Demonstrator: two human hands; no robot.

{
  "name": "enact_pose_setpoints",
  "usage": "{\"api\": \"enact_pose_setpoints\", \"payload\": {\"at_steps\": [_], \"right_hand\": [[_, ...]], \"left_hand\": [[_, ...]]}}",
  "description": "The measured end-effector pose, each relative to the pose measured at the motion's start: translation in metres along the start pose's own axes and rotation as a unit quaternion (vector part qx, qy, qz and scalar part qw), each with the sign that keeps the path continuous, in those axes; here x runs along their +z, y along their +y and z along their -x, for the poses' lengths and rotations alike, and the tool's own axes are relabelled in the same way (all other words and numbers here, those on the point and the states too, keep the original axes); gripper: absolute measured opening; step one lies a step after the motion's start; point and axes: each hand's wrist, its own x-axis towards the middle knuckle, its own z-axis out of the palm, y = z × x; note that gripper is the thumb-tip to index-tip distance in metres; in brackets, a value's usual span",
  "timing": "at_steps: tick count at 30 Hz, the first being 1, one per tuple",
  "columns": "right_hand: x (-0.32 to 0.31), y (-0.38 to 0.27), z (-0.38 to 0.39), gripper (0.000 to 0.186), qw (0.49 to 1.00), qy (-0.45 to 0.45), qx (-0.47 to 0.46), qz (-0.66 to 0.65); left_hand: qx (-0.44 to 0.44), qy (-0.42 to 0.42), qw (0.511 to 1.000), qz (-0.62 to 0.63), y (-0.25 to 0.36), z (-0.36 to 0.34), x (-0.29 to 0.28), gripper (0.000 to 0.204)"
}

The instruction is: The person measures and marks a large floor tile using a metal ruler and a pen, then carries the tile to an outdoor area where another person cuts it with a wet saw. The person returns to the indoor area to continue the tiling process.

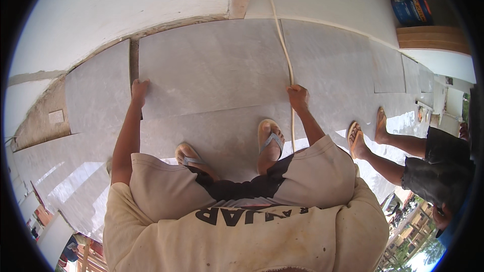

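A large grey floor tile (212, 65) lies in front of me, with a narrow dark gap along its left side. My left hand (140, 91) is closed on that left edge, with its fingers in the gap. At the tile's right edge my right hand (298, 97) is closed around a pale cable (280, 35). The cable runs from the wall, through the fist and down past my right foot. Whether the right fingers also touch the tile's edge is hidden. I squat with both sandalled feet (270, 143) on the grey tiles below it.
Another grey tile (101, 78) lies left of the gap, beside a bare rough strip (43, 121). White walls (136, 0) run along the far side. A blue container (412, 10) stands above a wooden ledge (433, 39). Another person's legs (385, 158) are at the right.
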Motion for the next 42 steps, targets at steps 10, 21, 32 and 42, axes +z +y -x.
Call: {"api": "enact_pose_setpoints", "payload": {"at_steps": [10, 21, 32, 42], "right_hand": [[0.0, 0.003, -0.006, 0.02, 0.992, 0.068, -0.106, 0.006], [-0.039, -0.08, -0.002, 0.02, 0.987, 0.063, -0.109, -0.099], [-0.014, -0.089, 0.023, 0.022, 0.976, -0.108, -0.105, -0.155], [-0.121, -0.048, 0.123, 0.023, 0.961, -0.206, 0.1, -0.153]], "left_hand": [[0.022, 0.045, 0.997, -0.067, 0.009, 0.009, 0.001, 0.063], [0.156, 0.103, 0.942, -0.28, 0.052, 0.049, 0.017, 0.065], [0.232, -0.086, 0.956, -0.16, 0.099, 0.091, 0.026, 0.043], [0.077, -0.181, 0.976, -0.089, 0.17, 0.147, -0.085, 0.038]]}}
